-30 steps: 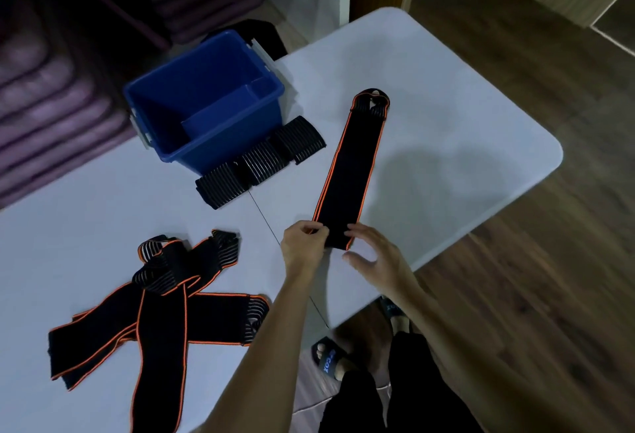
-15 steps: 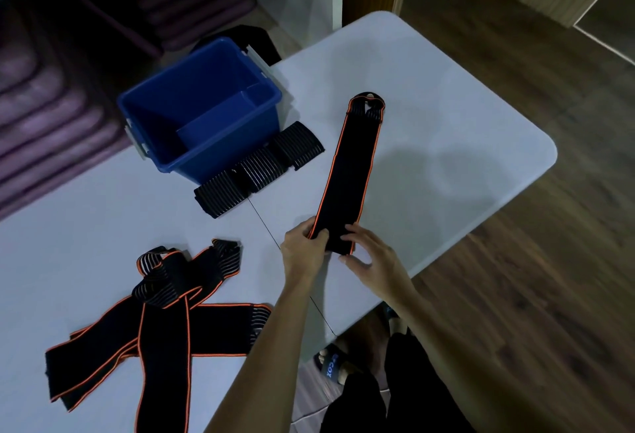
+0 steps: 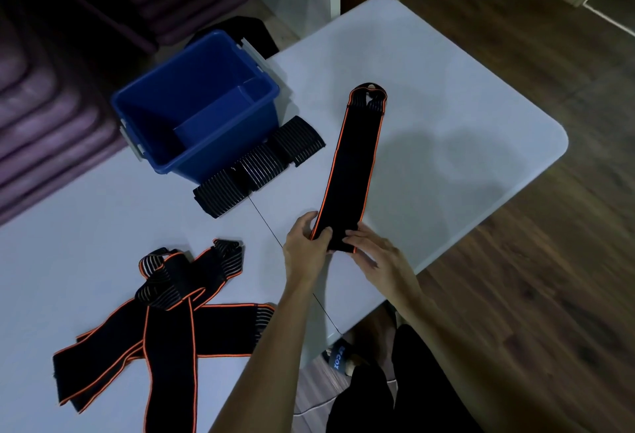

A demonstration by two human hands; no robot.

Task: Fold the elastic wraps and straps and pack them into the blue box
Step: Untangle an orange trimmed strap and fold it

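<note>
Both hands grip the near end of one long black wrap with orange edging (image 3: 354,171). The left hand (image 3: 304,247) pinches its left corner and the right hand (image 3: 369,254) presses fingers onto its right corner, so each hand is closed on the fabric rather than free. Compared with a second ago, the near end looks thicker and slightly farther up the strip. The hands have crept a little away from the table (image 3: 446,89) edge toward the blue box (image 3: 192,116). The visible length of the wrap seems a touch shorter. I take that to mean the first turn of a roll or fold has just been started at the near end, though the tucked layer itself is hidden under the fingers.

The wrap runs from the hands away to a striped loop end that lies on the table to the right of the blue box. Against the box's near wall sit three already folded ribbed bundles (image 3: 259,166) in a row, touching one another. The box itself looks empty apart from its inner divider. Well to the near left of the box, a loose pile of more orange-edged wraps (image 3: 165,322) lies crossed over one another, not yet folded.

So the task appears to be early to midway: folding goes on, and nothing is packed yet.
</note>
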